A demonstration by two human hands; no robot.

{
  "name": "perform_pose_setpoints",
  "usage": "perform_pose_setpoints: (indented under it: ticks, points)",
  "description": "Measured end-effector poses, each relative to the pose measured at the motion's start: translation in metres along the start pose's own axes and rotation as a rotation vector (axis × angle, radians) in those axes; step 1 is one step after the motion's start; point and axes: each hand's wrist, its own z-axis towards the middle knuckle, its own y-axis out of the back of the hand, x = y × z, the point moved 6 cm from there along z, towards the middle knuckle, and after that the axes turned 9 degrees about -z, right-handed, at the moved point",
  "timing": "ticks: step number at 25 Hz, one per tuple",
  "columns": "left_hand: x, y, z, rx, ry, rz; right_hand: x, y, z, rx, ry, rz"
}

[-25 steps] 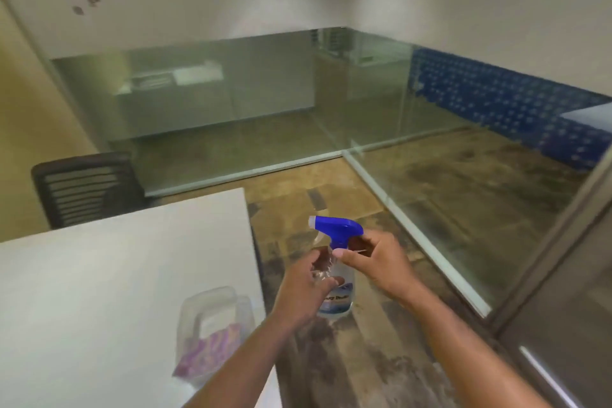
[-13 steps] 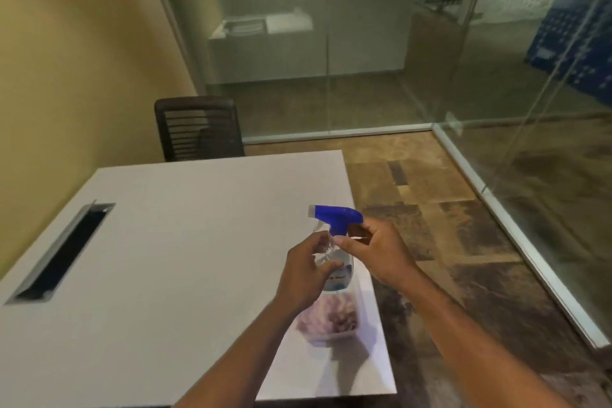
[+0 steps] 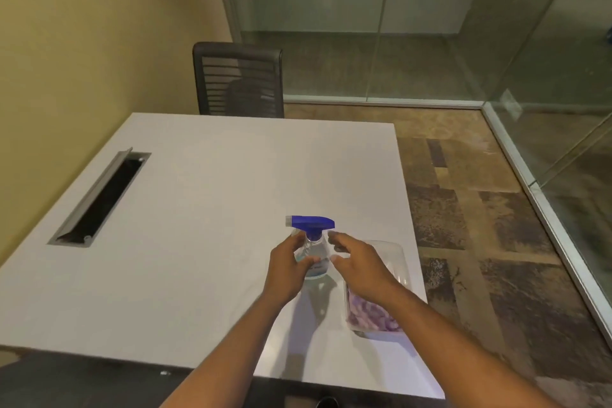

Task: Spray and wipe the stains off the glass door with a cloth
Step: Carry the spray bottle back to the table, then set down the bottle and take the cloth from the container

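A clear spray bottle (image 3: 311, 252) with a blue trigger head stands over the white table (image 3: 205, 195), near its right side. My left hand (image 3: 287, 270) is wrapped around the bottle's body. My right hand (image 3: 359, 263) is just to the right of the bottle with its fingers apart, not gripping it. Under my right wrist lies a clear plastic container (image 3: 395, 262) holding a purple cloth (image 3: 367, 315). Glass walls (image 3: 430, 26) stand at the back and right; no stains show from here.
A black mesh chair (image 3: 238, 79) stands behind the table's far edge. A cable slot (image 3: 99, 199) with a raised lid is cut into the table's left part. Patterned carpet (image 3: 463, 242) lies between the table and the glass.
The view has swung left from the glass to the table. The bottle has come down over the table beside the container. My right hand has let go of the trigger and opened.
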Motion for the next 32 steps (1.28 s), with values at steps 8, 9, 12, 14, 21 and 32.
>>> perform_pose_setpoints:
  ticks: [8, 9, 12, 14, 21, 32]
  points:
    - [0.037, 0.007, 0.012, -0.023, 0.068, 0.007, -0.086, -0.009, -0.011, 0.029, -0.162, -0.329]
    - [0.038, 0.007, 0.014, -0.015, 0.061, 0.011, -0.095, -0.01, -0.013, 0.037, -0.172, -0.379]
    - [0.037, 0.005, 0.013, 0.003, 0.046, 0.004, -0.114, -0.014, -0.015, 0.074, -0.193, -0.499]
    - [0.037, 0.005, 0.01, 0.012, 0.046, -0.005, -0.122, -0.017, -0.014, 0.087, -0.207, -0.495]
    - [0.033, 0.0, -0.044, -0.28, 0.022, 0.165, -0.135, -0.007, 0.001, 0.049, -0.172, -0.788]
    - [0.067, -0.123, -0.056, 0.686, -0.238, 0.952, -0.162, -0.017, -0.002, 0.416, 0.054, -1.497]
